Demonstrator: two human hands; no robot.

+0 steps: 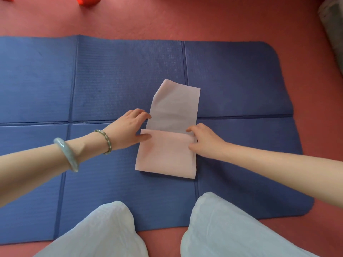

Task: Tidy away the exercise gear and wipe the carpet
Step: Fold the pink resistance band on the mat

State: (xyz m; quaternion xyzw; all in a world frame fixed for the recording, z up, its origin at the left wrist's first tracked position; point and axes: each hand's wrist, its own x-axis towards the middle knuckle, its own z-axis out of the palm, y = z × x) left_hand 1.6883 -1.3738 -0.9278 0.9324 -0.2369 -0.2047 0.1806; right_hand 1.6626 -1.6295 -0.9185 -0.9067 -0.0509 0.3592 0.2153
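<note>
Pinches the right edge of the band (167, 154) with the fingers (191, 129) of the right hand (206, 140), curled in, thumb low against the folded layer. Touches the band's left edge with the fingers (143, 114) of the left hand (128, 128), lightly bent and spread, with no grip round it. Presses the left thumb flat on the corner of the fold. Holds both hands level with the fold line, one on each side.

Between them, pale pink and wide, doubled over flat: near half folded back on itself, far half a thinner layer running away and leaning a little left. Lies on the blue mat (111, 80), right of its middle, across a crease between panels.

On the left forearm, a pale green bangle (66, 154); nearer the wrist, a bead bracelet (106, 141).

At the mat's near edge, two knees (104, 229) in pale trousers, one on each side of the band.

Under and around the mat, red carpet (185, 19). At the top edge, a red thing (89, 0), cut off. At upper right, a grey shape (332, 25), too blurred to tell.
</note>
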